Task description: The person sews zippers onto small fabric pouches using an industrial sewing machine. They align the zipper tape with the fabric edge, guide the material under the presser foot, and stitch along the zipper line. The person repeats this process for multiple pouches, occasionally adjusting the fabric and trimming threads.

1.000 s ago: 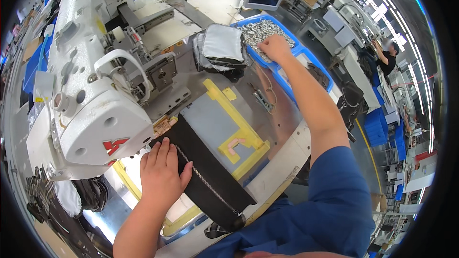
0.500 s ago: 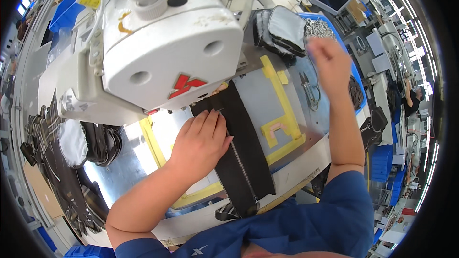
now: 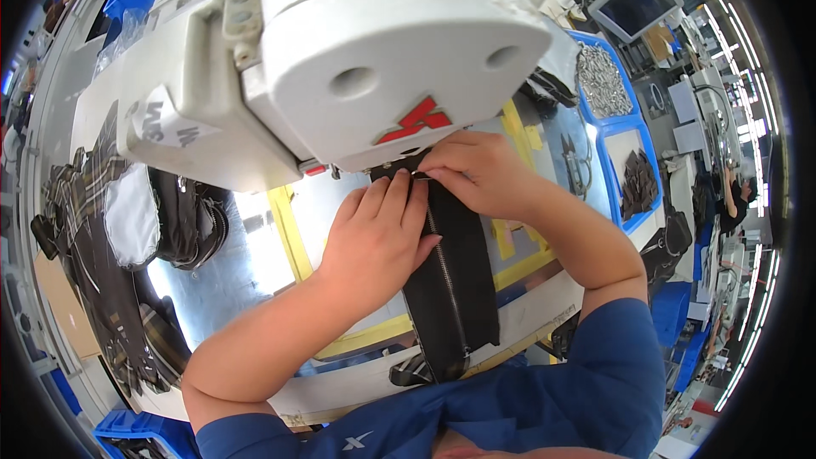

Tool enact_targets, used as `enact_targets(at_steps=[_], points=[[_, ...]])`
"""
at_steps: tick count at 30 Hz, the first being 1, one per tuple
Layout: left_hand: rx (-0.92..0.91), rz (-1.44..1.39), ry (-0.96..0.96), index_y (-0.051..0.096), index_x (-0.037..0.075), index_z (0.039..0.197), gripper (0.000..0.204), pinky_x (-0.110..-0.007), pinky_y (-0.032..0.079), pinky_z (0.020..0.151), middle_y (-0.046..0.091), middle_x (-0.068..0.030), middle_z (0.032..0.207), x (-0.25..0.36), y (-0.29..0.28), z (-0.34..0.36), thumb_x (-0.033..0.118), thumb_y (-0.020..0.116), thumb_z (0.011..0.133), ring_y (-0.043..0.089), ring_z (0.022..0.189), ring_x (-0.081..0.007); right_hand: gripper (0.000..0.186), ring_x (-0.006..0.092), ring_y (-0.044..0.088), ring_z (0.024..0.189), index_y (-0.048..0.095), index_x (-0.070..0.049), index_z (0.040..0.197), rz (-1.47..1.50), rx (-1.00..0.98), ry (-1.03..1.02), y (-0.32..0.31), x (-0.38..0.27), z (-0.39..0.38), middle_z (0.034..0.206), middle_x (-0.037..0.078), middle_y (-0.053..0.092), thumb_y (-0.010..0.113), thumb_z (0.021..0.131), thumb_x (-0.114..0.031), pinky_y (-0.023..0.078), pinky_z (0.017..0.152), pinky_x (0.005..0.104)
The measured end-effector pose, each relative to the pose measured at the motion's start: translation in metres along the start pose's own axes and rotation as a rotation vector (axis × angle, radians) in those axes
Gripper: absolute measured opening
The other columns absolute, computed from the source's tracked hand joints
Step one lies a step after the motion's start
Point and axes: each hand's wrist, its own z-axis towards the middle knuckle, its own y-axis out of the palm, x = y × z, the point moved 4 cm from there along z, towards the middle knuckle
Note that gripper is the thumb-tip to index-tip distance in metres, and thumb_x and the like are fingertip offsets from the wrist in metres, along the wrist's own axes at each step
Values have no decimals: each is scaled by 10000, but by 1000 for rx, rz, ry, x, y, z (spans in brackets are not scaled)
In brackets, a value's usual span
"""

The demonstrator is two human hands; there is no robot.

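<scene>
A black fabric strip with a metal zipper (image 3: 444,276) runs from under the sewing machine head (image 3: 399,68) toward my body. My left hand (image 3: 374,238) lies flat on the strip's left side, fingers stretched toward the machine, thumb beside the zipper teeth. My right hand (image 3: 480,174) is at the zipper's far end, touching the left fingertips. Its thumb and forefinger are pinched together; what they hold is too small to make out. The machine head hides the spot just beyond my fingertips.
Yellow tape (image 3: 289,234) borders the work plate. Scissors (image 3: 578,166) lie at right, beside a blue tray (image 3: 605,123) with small metal parts (image 3: 602,81) and dark fabric pieces (image 3: 637,183). Dark fabric pieces (image 3: 183,217) and plaid cloth (image 3: 93,272) are stacked at left.
My right hand has come from beside the blue tray to the zipper's far end. My left hand stays on the fabric. The whole view has shifted slightly.
</scene>
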Motion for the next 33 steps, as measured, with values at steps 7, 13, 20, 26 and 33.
enact_targets(at_steps=[7, 13, 20, 26, 33], points=[[-77, 18, -37, 653, -19, 1382, 684, -402, 468, 902, 578, -104, 1153, 1, 4, -1, 376, 831, 852, 571, 1055, -273, 139, 345, 710, 907, 758, -30, 1023, -151, 20, -119, 1, -6, -4, 992, 125, 737, 749, 929, -133, 587, 814, 431], [-63, 96, 2, 658, -19, 1406, 700, -388, 466, 915, 604, -102, 1340, 3, 4, -1, 389, 819, 860, 564, 1076, -262, 141, 375, 700, 887, 708, -24, 1011, -343, -17, -114, 4, -5, 8, 934, 153, 707, 718, 926, -137, 580, 797, 460], [-75, 57, -29, 669, -12, 1406, 719, -385, 474, 907, 572, -119, 1539, 0, 5, 1, 384, 840, 831, 569, 1083, -258, 122, 420, 712, 916, 701, 3, 1005, -396, -165, -150, -4, -18, 34, 982, 214, 721, 652, 918, -68, 576, 787, 497], [-61, -67, -85, 672, -5, 1385, 733, -392, 487, 895, 607, -125, 1501, -6, -2, 7, 356, 879, 782, 600, 1060, -268, 91, 394, 720, 943, 726, -27, 952, -518, -130, -113, -1, -11, 33, 1004, 192, 735, 665, 921, -86, 584, 804, 487], [-68, -140, -89, 684, 9, 1366, 719, -410, 505, 904, 626, -123, 1483, -13, -3, 9, 351, 890, 768, 623, 1053, -287, 286, 294, 723, 1016, 754, -41, 1177, -361, 7, -88, 6, -9, -13, 1138, 97, 739, 712, 899, -91, 584, 894, 414]])
